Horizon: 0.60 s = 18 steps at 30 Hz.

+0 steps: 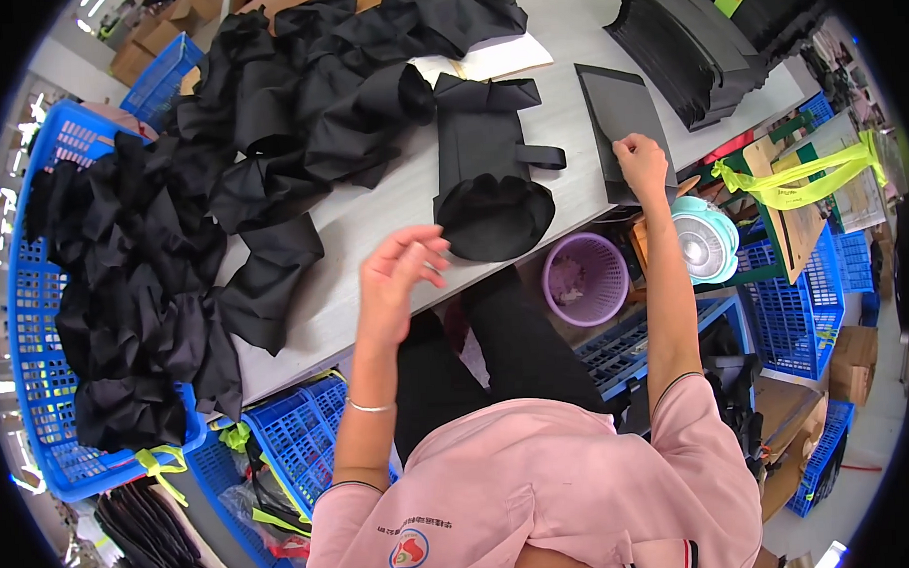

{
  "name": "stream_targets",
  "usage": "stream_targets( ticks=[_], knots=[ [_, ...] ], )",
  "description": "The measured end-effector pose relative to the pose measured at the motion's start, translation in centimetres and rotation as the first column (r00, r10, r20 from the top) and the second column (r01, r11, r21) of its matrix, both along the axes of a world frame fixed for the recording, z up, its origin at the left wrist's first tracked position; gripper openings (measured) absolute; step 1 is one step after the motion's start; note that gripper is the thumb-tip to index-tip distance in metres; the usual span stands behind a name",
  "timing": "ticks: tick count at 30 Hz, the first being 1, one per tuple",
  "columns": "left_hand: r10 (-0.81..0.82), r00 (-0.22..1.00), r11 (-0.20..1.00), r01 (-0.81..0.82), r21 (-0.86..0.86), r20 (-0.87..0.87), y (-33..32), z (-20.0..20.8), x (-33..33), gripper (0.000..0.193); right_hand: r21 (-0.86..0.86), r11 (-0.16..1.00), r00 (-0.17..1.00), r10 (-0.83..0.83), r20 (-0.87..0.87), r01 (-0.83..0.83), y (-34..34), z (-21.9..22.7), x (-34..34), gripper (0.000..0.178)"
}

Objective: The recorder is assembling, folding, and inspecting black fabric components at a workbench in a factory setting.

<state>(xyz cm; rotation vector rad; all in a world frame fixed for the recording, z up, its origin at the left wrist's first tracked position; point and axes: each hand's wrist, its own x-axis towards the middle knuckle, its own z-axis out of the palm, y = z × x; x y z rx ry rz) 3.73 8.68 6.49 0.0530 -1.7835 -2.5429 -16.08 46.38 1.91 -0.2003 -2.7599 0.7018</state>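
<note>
My left hand [402, 271] is raised by the near edge of the table, its fingers loosely bent and apart with nothing in them. Just beyond its fingertips lies a black fabric pouch [478, 148] with a round, wavy-edged open end toward me and a small loop on its right side. My right hand [642, 165] reaches to a flat black panel [618, 98] at the table's right and pinches its upper layer, which lifts slightly. The fingertips are partly hidden behind the hand.
Heaped black fabric pieces [268, 100] cover the table's left and spill into a blue crate [36, 329]. A stack of black panels [677, 56] stands at the back right. Below the table edge are a purple basket [585, 279] and a turquoise fan [703, 240].
</note>
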Motion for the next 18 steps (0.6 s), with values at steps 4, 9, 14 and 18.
stream_targets(
  ticks=[4, 9, 14, 18],
  knots=[
    [-0.249, 0.968, 0.958, 0.246, 0.145, 0.009, 3.9, -0.3, 2.4, 0.041, -0.075, 0.997, 0.875, -0.016, -0.483, -0.023, -0.5, 1.7, 3.1, 0.014],
    [-0.383, 0.923, 0.895, 0.377, 0.24, -0.024, 8.5, 0.3, 3.2, 0.072, 0.093, 0.983, 0.798, 0.181, -0.574, -0.156, -6.6, 10.0, 15.3, 0.005],
    [-0.333, 0.942, 0.876, 0.321, 0.36, -0.028, 10.4, -1.3, 3.5, 0.095, -0.212, 0.718, 0.74, 0.587, -0.328, -0.663, -9.8, 10.1, 25.0, 0.01],
    [-0.467, 0.883, 0.8, 0.397, 0.449, 0.05, 8.9, -2.1, 4.6, 0.113, -0.755, 0.367, 0.728, 0.654, -0.206, -0.544, -10.7, 8.3, 28.5, 0.004]
  ],
)
